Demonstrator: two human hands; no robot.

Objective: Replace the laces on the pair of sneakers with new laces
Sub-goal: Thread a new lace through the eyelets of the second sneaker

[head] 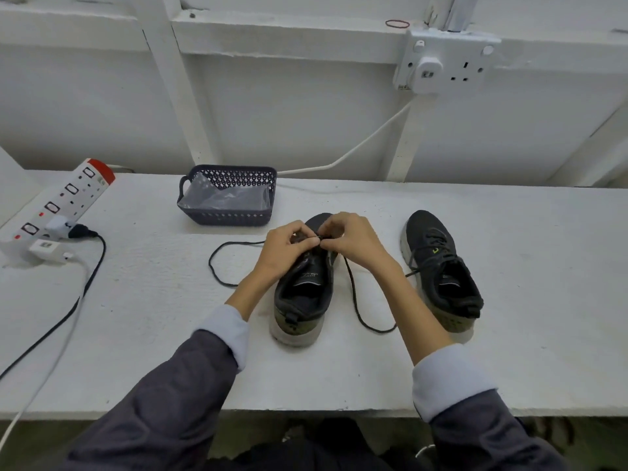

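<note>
Threading is judged under way: a lace is pinched by the left hand and right hand over the sneaker. Next, a precise eyelet feed is required.

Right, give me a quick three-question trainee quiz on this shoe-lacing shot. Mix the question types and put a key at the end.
1. True or false: the right sneaker already has a lace through its eyelets.
2. Where does the dark basket sit? A) behind and to the left of the left sneaker; B) between the two sneakers; C) in the person's lap.
3. Fill in: the left hand and the right hand both pinch the black ____ over the front of the left sneaker.

Key: 1 true; 2 A; 3 lace.
</note>
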